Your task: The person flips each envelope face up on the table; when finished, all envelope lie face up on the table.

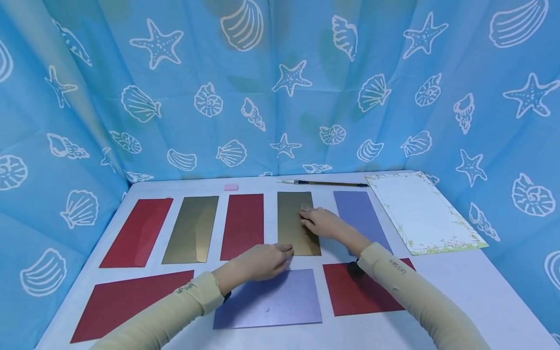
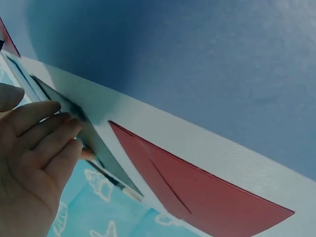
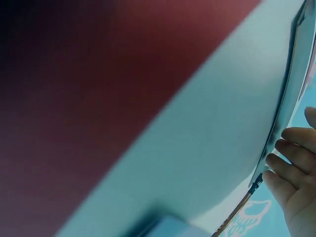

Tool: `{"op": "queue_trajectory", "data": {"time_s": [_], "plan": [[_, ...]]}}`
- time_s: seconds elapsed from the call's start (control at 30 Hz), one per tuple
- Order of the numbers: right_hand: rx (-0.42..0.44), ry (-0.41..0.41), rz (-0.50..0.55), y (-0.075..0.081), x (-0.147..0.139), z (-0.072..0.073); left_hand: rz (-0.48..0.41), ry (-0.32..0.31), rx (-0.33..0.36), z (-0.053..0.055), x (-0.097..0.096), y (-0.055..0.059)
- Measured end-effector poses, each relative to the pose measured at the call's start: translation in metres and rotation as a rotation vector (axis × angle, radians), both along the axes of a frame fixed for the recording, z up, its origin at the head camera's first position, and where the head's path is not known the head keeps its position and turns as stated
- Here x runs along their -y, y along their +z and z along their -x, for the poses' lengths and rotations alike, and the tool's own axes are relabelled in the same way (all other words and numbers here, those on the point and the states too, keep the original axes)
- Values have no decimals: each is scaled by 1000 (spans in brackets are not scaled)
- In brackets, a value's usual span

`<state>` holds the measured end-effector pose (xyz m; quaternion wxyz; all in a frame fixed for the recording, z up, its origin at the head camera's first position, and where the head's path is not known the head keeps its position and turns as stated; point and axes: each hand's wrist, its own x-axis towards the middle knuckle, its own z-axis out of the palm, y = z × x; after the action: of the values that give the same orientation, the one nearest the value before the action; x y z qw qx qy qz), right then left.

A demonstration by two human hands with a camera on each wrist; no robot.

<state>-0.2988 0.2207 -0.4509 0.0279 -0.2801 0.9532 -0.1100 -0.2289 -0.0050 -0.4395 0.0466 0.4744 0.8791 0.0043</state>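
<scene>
A gold envelope (image 1: 294,214) lies upright in the back row, under both hands. My right hand (image 1: 325,223) touches its right side, fingertips on the paper. In the right wrist view the fingers (image 3: 291,153) are extended and nothing is gripped. At the envelope's lower left corner is my left hand (image 1: 264,261), above the far edge of a purple envelope (image 1: 271,306). Its fingers (image 2: 59,133) look straight and side by side in the left wrist view. Left of the gold envelope lies a red envelope (image 1: 242,223); to its right, another purple envelope (image 1: 356,206).
Further left lie a second gold envelope (image 1: 183,228) and a red one (image 1: 135,233). Two red envelopes (image 1: 131,301) (image 1: 363,296) lie in front. Behind are a pink eraser (image 1: 231,187) and a brush (image 1: 328,183). A floral-bordered sheet (image 1: 424,209) lies right. A blue curtain (image 1: 271,112) encloses the table.
</scene>
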Motion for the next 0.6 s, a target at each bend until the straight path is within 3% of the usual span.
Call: {"op": "queue_trajectory", "data": {"time_s": [0.37,0.6], "plan": [[-34,15,85,15,-37,-6,-171,-42,-15,-2,-25,15],[-29,-34,122,24,-69,-14,-224,-44,29,-1,-52,21]]}}
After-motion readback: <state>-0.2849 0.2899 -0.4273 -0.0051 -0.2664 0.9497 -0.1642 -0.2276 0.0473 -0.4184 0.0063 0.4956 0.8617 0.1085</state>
